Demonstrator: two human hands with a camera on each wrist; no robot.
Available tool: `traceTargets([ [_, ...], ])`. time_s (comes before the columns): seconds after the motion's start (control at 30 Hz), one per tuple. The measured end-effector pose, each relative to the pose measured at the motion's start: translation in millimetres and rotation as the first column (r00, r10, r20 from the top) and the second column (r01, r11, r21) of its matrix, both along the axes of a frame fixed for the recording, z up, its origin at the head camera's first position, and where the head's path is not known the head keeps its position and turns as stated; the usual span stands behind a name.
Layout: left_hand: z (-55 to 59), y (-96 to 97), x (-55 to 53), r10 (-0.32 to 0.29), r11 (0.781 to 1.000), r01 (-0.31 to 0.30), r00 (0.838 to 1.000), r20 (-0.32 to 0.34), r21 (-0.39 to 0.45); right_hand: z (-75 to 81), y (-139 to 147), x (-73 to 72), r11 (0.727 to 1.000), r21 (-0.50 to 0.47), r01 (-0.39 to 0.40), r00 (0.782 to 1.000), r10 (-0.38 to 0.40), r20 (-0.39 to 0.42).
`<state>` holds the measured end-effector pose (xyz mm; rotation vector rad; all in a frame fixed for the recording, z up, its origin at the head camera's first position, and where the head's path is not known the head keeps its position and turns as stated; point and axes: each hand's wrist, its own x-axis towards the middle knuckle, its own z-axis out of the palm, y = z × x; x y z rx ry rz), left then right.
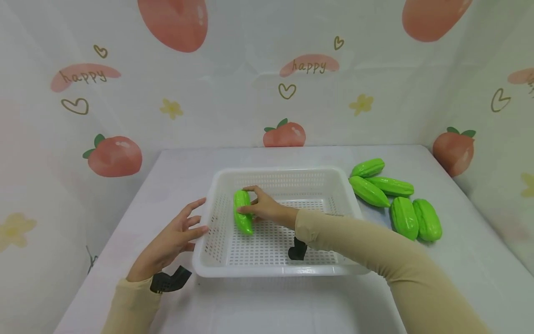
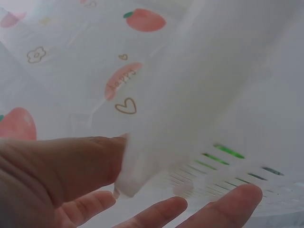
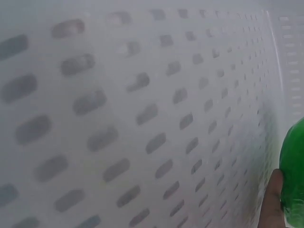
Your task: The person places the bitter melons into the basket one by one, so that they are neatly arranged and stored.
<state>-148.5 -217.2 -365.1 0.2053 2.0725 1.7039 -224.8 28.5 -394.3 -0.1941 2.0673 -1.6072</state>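
In the head view my right hand [image 1: 264, 206] reaches into a white plastic basket [image 1: 283, 270] and grips a glossy bright-green ridged gourd [image 1: 243, 225]. Its thumb lies across the gourd's side and the index finger curls at the top end. The gourd lies lengthwise near the basket's left wall; the right wrist view catches only one edge of the gourd [image 3: 293, 175] with a fingertip against it. My left hand [image 1: 177, 239] is at the basket's left rim, fingers spread and loosely bent. From the left wrist, its fingertips [image 2: 242, 197] show close to the slotted wall.
Right of the basket lie several similar green gourds: a cluster with one gourd [image 1: 369, 191] near the rim, and a pair with another gourd [image 1: 427, 220] nearer me. The white table [image 1: 292, 306] meets a fruit-printed backdrop [image 1: 233, 93] at its back edge.
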Motion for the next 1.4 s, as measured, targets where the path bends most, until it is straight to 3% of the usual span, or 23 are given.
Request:
traceTargets([
  [0.47,0.0,1.7,0.6,0.009,1.0,-0.009,1.0,-0.002,-0.013,-7.1,-6.1,-2.3,0.996,-0.089,0.006,0.998,-0.001,0.062],
  [1.17,-3.4,-0.8,-0.9,0.015,1.0,-0.015,1.0,0.006,-0.02,-8.8,-17.3,0.5,0.989,-0.148,0.005,0.992,0.013,0.122],
  [1.4,-4.1,-0.8,-0.6,0.019,0.999,-0.019,1.0,0.005,-0.028,-9.7,-16.3,1.5,0.996,-0.085,-0.011,0.997,0.017,0.076],
])
